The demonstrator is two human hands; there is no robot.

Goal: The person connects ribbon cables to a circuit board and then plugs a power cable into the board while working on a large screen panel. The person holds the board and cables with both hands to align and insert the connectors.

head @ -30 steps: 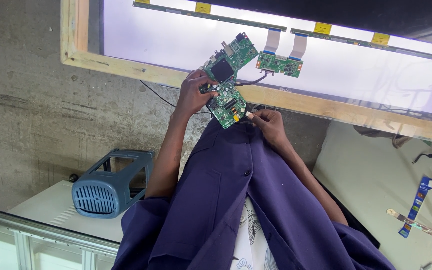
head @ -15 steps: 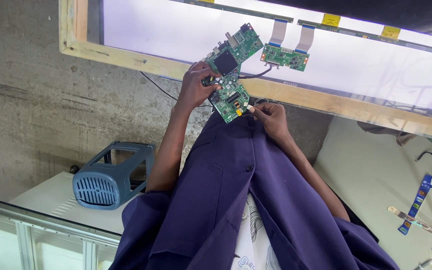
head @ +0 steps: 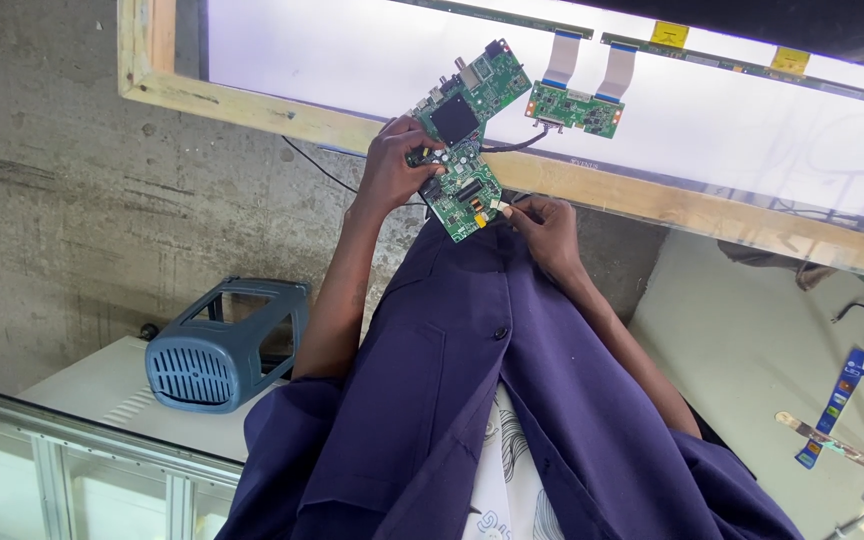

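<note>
Now we grip the green circuit board [head: 464,150] with our left hand [head: 392,170], just below the lit panel's wooden frame [head: 652,200], while our right hand [head: 542,225] pinches a small connector at its lower edge; seating it seemingly needs steady, careful alignment.

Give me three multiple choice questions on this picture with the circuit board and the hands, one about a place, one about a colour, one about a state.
1. Where does the small green board lie?
A. On the lit white panel
B. On the blue stool
C. On the floor

2. What colour is the stool?
A. Red
B. Grey-blue
C. Yellow

3. How is the large circuit board held?
A. Lying alone on the panel
B. Gripped by the left hand, right hand at its lower corner
C. Tucked under an arm

Answers: 1 A, it rests on the glowing surface; 2 B, its slatted plastic is grey-blue; 3 B, both hands touch it.
</note>
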